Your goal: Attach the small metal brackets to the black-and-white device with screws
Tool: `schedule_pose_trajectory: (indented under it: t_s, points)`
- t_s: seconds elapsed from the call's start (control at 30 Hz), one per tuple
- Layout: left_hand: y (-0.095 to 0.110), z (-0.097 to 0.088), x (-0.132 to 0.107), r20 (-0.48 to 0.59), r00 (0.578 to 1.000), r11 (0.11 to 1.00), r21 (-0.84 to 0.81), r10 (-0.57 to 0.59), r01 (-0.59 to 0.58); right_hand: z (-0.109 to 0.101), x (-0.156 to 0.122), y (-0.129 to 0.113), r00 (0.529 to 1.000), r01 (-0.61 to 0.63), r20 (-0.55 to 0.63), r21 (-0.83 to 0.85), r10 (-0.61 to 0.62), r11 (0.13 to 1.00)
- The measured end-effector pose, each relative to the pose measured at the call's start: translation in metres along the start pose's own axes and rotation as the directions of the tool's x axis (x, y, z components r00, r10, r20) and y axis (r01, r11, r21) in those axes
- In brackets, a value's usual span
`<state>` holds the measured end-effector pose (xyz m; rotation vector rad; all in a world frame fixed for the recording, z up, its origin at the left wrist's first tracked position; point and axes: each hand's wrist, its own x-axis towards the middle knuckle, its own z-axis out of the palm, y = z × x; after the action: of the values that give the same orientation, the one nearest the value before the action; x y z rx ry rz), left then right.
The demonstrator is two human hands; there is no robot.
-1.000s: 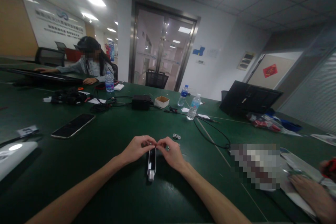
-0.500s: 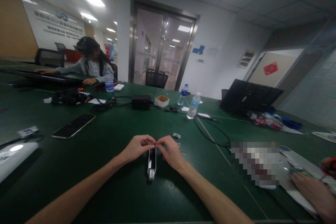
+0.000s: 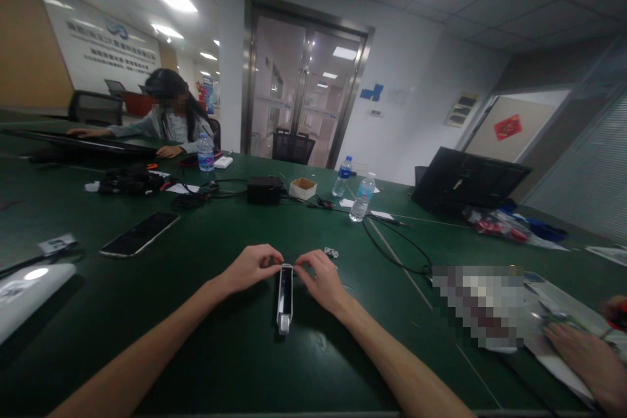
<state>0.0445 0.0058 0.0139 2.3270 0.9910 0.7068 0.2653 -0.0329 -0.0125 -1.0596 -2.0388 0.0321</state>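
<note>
A long, narrow white-edged device (image 3: 285, 294) with a dark inner strip lies on the green table, pointing away from me. A pale block (image 3: 283, 323) sits at its near end. My left hand (image 3: 252, 269) is at the far left corner, thumb and forefinger closed on the edge. At the far right corner, my right hand (image 3: 321, 279) pinches the edge in the same way. Both hands' fingertips partly cover that far end. A small silvery part with dark holes (image 3: 331, 253) lies just beyond my right hand.
A phone (image 3: 140, 234) lies to the left, with a white device (image 3: 34, 300) nearer me. Water bottles (image 3: 362, 198), a small open box (image 3: 302, 189), a black box (image 3: 264, 190) and cables stand farther back. Another person's hand (image 3: 582, 353) rests at the right.
My fingertips, meeting over the device's far end before, are now apart at its two corners. The left hand has shifted slightly left, and more of the far end shows.
</note>
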Motion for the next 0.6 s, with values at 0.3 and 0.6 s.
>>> schedule_pose_trajectory:
  t_s: [0.3,0.6]
  points:
    - [-0.033,-0.004,0.001,0.107,0.993,0.99,0.134,-0.05,0.036,-0.005,0.002,0.001,0.945,-0.146,0.248,-0.264,0.213,0.953]
    - [-0.022,0.001,0.002,0.085,0.994,0.994,0.086,-0.069,0.062,-0.004,0.003,0.002,0.917,-0.182,0.3,-0.277,0.264,0.944]
